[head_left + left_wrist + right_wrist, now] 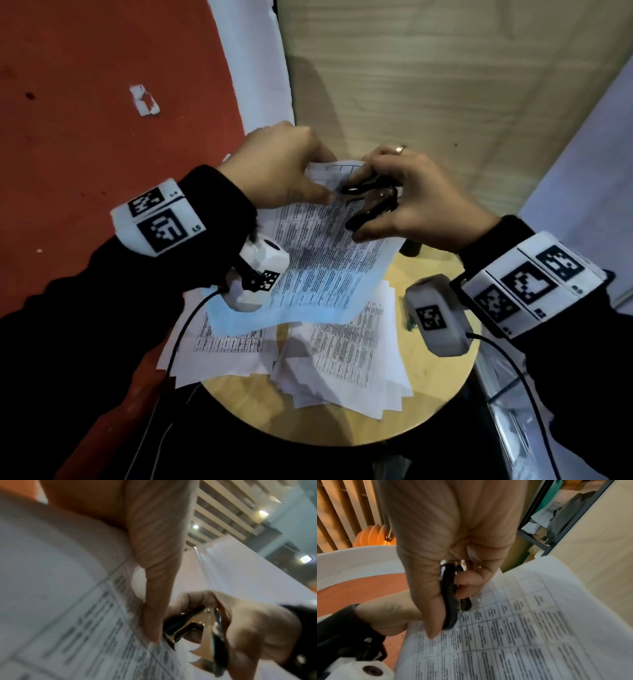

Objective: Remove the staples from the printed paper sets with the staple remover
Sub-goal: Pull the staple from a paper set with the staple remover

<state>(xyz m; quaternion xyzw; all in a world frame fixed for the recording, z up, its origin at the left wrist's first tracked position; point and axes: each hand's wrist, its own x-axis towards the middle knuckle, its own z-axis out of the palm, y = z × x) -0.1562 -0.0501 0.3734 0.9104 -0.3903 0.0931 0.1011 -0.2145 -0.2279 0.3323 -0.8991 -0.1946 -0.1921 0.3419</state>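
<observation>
Two hands [346,192], probably at staple.

Sleeves: black, long, reaching the wrists of both arms.
Left wrist band [158,219]: white, with square black-and-white coded markers and small printed characters.
Left wrist camera [257,279]: white rounded housing at 5 o'clock from the band, dark round lens on top, one small marker, black cable trailing toward 7 o'clock.
Right wrist band [529,284]: white, three coded markers in a row.
Right wrist camera [435,317]: white-grey housing at 8 o'clock from its band, one marker, black cable.
Ring [400,148]: gold-coloured band on a right-hand finger.
</observation>
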